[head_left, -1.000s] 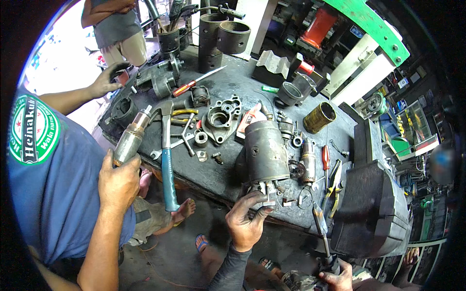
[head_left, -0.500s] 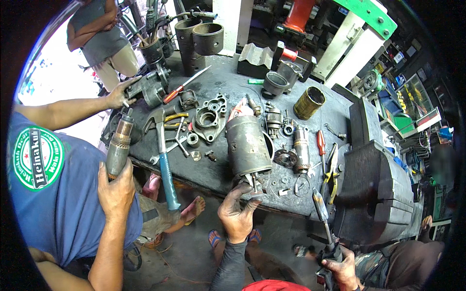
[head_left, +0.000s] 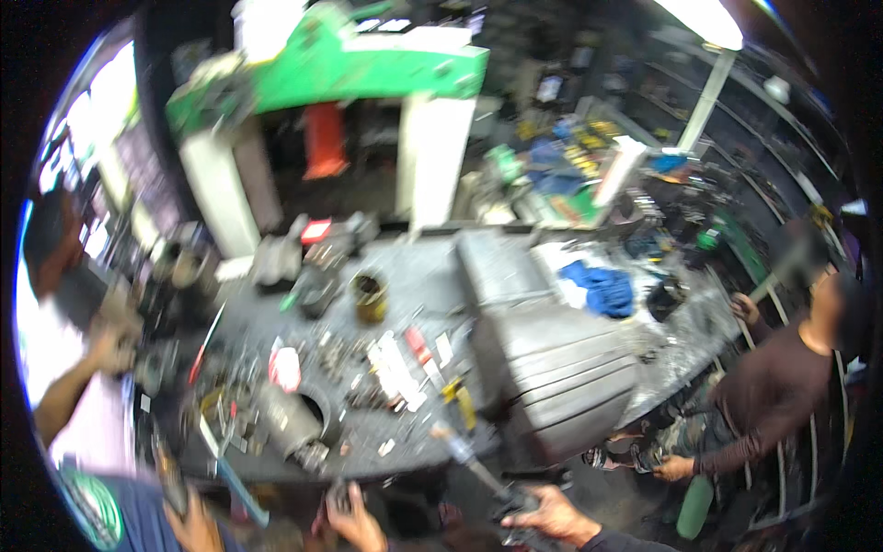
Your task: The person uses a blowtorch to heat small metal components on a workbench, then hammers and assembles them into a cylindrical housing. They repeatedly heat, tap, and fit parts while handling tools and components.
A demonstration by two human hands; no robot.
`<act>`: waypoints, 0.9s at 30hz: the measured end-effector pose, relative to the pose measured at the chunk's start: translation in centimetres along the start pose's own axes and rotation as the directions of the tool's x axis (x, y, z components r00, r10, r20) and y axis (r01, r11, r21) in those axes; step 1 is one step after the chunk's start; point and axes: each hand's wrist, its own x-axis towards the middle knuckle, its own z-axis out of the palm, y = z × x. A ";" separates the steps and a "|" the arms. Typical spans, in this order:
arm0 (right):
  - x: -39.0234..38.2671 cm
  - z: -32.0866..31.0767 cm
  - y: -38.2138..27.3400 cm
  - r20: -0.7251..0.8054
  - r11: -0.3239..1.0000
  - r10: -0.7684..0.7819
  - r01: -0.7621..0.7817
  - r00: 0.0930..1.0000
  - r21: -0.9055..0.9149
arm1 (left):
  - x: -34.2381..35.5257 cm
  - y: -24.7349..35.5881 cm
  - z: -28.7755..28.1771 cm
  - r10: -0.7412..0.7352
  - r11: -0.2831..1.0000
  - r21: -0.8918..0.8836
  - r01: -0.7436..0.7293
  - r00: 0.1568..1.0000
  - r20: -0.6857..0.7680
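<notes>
My right hand [head_left: 554, 517] is closed round the dark handle of what looks like a soldering iron [head_left: 474, 467], its shaft slanting up toward the bench edge. My left hand [head_left: 357, 524] is below the bench's front edge, thumb and fingers apart, though blurred; I see nothing held. Just beyond it a grey cylindrical motor housing [head_left: 291, 419] lies tilted on the bench. Right of the housing are a motor armature [head_left: 395, 370], a red-handled screwdriver [head_left: 420, 351] and yellow-handled pliers [head_left: 458, 402]. Left of it lies a hammer [head_left: 241, 492] with a blue handle.
A large vise [head_left: 561, 368] stands right of the parts, with a blue cloth [head_left: 600, 290] behind it. A brownish ring [head_left: 369, 299] and a green-topped press frame [head_left: 368, 83] are farther back. At left, a co-worker's hand holds an armature [head_left: 169, 474]. Another person [head_left: 773, 396] is at right.
The view has swung right and up, and is smeared. My left hand is now away from the housing's end. The iron is still in my right hand.
</notes>
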 end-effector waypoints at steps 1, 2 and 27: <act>-0.2 -0.1 -0.3 0.018 0.999 0.038 -0.038 0.999 -0.026 | -0.8 0.6 0.9 0.134 0.991 -0.027 -0.133 0.989 0.060; -0.6 0.1 -0.6 0.108 0.978 -0.128 0.108 0.986 0.176 | -2.6 1.3 1.4 0.029 0.998 -0.065 -0.026 0.998 0.051; -8.9 -1.2 1.8 -0.531 0.706 -0.346 0.587 0.773 0.395 | -3.0 33.4 24.4 0.428 0.647 -0.190 -0.738 0.145 0.892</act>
